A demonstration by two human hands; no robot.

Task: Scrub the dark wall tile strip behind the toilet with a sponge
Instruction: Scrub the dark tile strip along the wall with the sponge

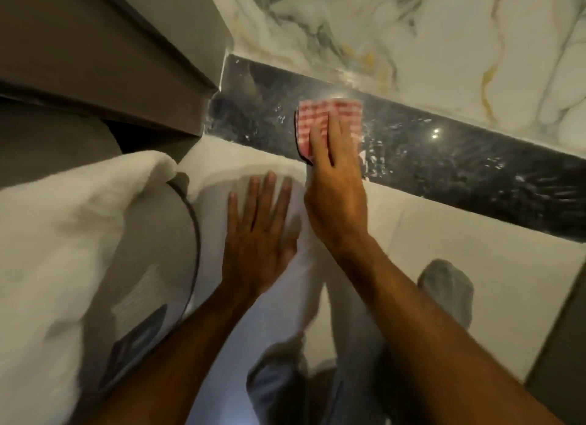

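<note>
Scrubbing: the right hand [336,199] is pressing a red-and-white checked sponge [323,120] flat against the dark strip [444,158], between the marble wall [412,44] above and the pale tile [459,250] below.
Progress: judging by the pale smears and suds lying along much of the strip to both sides of the sponge, the scrub is looking well under way but not finished; the film is not yet wiped away, and the far right end is running out of view, so its state cannot be told.
Left to do: likely more passes across the smeared stretches, and the corner by the brown panel [111,59] is looking streaked too.
Right fingers [320,145]: lying nearly straight and close together on the sponge's back, pushing it to the strip rather than curling around it; the thumb is hidden.
Left hand [257,234]: resting palm-down on the white toilet [241,313], fingers spread wide, gripping nothing, seemingly bracing the lean.
Sharpness: both hands are looking slightly blurred.
</note>
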